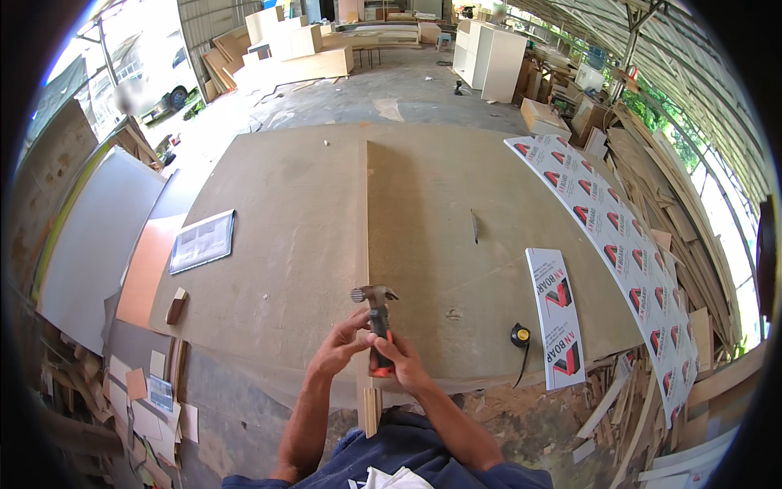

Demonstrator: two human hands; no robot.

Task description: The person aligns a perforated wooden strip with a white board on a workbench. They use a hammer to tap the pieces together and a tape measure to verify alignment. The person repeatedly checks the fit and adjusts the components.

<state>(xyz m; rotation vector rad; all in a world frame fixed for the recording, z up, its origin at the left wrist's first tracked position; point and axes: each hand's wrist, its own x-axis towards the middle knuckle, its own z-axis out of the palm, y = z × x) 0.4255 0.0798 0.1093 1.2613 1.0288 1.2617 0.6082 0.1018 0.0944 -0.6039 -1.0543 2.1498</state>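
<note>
Hammer (378,320) sits in our hands toward six o'clock on the worktop (301,187), its head up at the twelve o'clock end of the handle, claw aimed at three and striking face at nine. Our right hand (404,364) is closed round the lower grip. Our left hand (345,345) has its fingers half curled beside the handle below the head; at this scale we can't be sure whether they grip it or merely touch.

We judge it top-heavy and rigid, with nothing fragile about it. The black-and-red handle looks rubbery, so it should resist slipping. We do best taking hold low on that grip for a swing, or nearer the head for short, controlled taps.

Beneath it, a long wooden strip (372,411) runs from twelve to six o'clock, its near end overhanging the edge close to our body. Around four o'clock lies a tape measure (520,334), just beside a narrow white panel (547,281).
</note>
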